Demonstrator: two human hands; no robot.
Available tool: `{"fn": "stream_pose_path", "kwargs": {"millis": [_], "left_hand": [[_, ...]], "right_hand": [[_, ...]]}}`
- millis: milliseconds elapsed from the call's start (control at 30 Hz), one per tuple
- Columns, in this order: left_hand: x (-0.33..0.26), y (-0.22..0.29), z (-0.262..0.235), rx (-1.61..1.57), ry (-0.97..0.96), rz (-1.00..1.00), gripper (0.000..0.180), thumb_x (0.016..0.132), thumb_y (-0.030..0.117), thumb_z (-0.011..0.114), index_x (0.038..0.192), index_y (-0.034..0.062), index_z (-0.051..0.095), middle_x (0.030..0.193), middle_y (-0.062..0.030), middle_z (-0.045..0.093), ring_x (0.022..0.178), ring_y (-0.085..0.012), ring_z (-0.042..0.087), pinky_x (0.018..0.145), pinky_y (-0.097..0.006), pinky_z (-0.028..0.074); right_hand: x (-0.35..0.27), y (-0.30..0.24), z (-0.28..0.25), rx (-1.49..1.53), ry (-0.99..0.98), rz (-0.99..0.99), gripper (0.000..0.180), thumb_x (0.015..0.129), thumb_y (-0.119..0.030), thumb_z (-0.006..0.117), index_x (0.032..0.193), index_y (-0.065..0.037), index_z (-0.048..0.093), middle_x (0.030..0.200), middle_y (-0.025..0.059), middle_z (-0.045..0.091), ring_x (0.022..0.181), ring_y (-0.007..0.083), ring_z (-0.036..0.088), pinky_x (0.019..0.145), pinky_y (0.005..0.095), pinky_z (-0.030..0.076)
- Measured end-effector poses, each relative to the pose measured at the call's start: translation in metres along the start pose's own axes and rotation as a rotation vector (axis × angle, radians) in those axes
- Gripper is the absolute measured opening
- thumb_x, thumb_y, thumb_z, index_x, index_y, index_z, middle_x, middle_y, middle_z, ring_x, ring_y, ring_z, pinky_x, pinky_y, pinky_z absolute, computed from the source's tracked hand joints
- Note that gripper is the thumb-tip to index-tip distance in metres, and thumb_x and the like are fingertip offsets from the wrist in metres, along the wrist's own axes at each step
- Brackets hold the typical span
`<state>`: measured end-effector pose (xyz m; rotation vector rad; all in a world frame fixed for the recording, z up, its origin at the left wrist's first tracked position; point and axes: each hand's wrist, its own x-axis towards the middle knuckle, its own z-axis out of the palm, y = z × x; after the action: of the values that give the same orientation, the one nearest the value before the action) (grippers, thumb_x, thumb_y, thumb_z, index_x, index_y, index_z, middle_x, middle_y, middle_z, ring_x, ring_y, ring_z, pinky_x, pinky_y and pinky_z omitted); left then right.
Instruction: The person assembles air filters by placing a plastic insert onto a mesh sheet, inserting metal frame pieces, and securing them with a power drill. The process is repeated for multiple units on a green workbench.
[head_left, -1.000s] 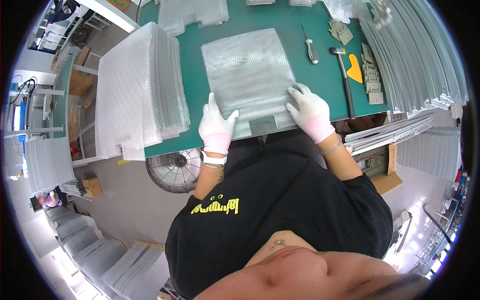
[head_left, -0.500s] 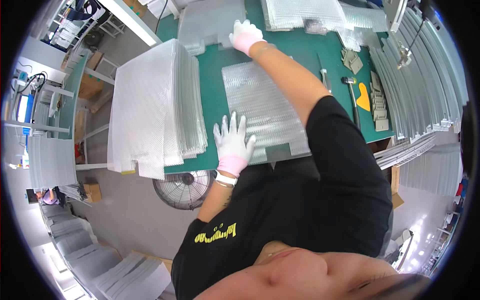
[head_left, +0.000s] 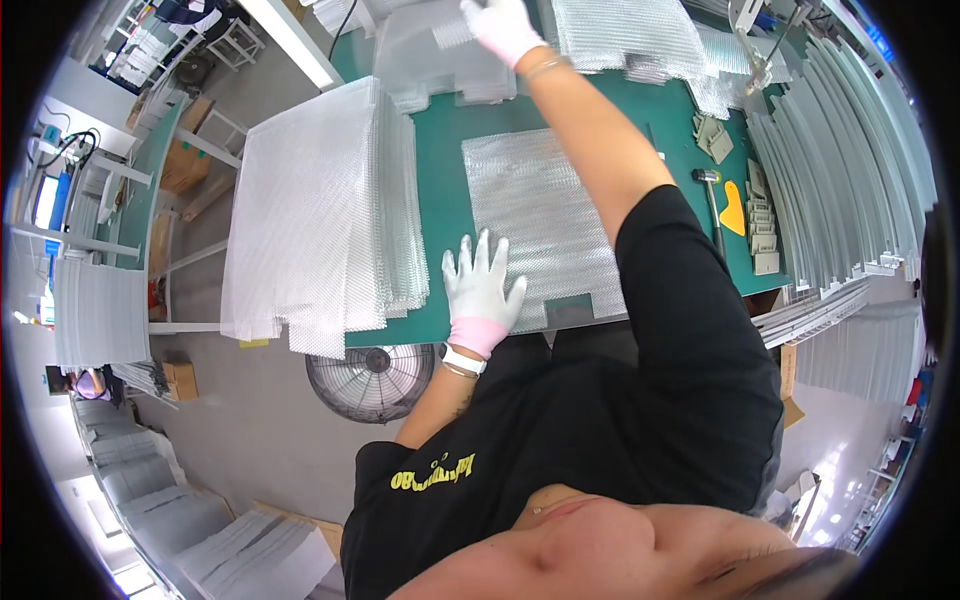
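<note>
the left hand [head_left: 482, 290], gloved in white, is lying flat with fingers spread on the near left corner of a bubble-wrap sheet [head_left: 545, 225] that is resting on the green table [head_left: 440, 180], close to its front edge. the right hand [head_left: 502, 25], also gloved, is reaching far across to a clear sheet [head_left: 430, 55] at the table's back; the picture's top edge is cutting off its fingers, so whether they are closed on that sheet cannot be told. the outstretched arm is hiding the right side of the near sheet. a tall stack of bubble-wrap sheets [head_left: 320, 215] is overhanging the table's left edge, and a round fan [head_left: 372, 380] is standing below.
</note>
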<state>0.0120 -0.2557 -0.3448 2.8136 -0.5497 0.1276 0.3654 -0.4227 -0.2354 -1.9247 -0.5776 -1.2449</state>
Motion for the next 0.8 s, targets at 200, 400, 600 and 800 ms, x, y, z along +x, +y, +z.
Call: {"fn": "stream_pose_path", "kwargs": {"millis": [200,400,600,800], "left_hand": [[-0.001,-0.011,0.006,-0.067,-0.017,-0.043,0.070,0.084,0.037,0.067,0.143,0.0054,0.048,0.156,-0.0196,0.037,0.147,-0.0417,0.029,0.121,-0.058,0.015],[0.007,-0.019,-0.006,-0.135,-0.129,-0.073,0.067,0.080,0.040,0.073,0.137,0.0099,0.056,0.159,-0.0177,0.032,0.150,-0.0423,0.021,0.123,-0.058,0.009],[-0.022,-0.012,-0.039,-1.604,0.198,-0.308,0.046,0.097,0.024,0.059,0.138,0.0039,0.056,0.150,-0.0187,0.044,0.135,-0.0343,0.046,0.114,-0.048,0.037],[-0.043,0.032,-0.043,-0.689,0.341,-0.310,0.082,0.084,0.012,0.078,0.152,-0.0028,0.034,0.133,-0.0183,0.058,0.112,-0.0197,0.060,0.098,-0.030,0.048]], "right_hand": [[0.010,-0.062,-0.117,0.512,-0.108,0.306,0.045,0.094,-0.004,0.059,0.139,0.001,0.056,0.129,0.0135,0.066,0.120,0.0175,0.060,0.102,0.0298,0.046],[-0.092,-0.124,-0.255,0.431,-0.193,0.569,0.047,0.095,-0.006,0.059,0.141,0.003,0.052,0.120,0.0085,0.066,0.101,0.0132,0.063,0.092,0.0281,0.050],[-0.214,-0.170,-0.324,0.611,-0.172,0.897,0.046,0.094,-0.011,0.070,0.135,0.004,0.058,0.128,0.0075,0.065,0.108,0.0117,0.060,0.099,0.0284,0.047],[-0.227,-0.194,-0.316,0.113,-0.483,0.704,0.041,0.089,-0.003,0.060,0.131,-0.002,0.063,0.124,0.0169,0.067,0.117,0.0285,0.065,0.101,0.0348,0.048]]}}
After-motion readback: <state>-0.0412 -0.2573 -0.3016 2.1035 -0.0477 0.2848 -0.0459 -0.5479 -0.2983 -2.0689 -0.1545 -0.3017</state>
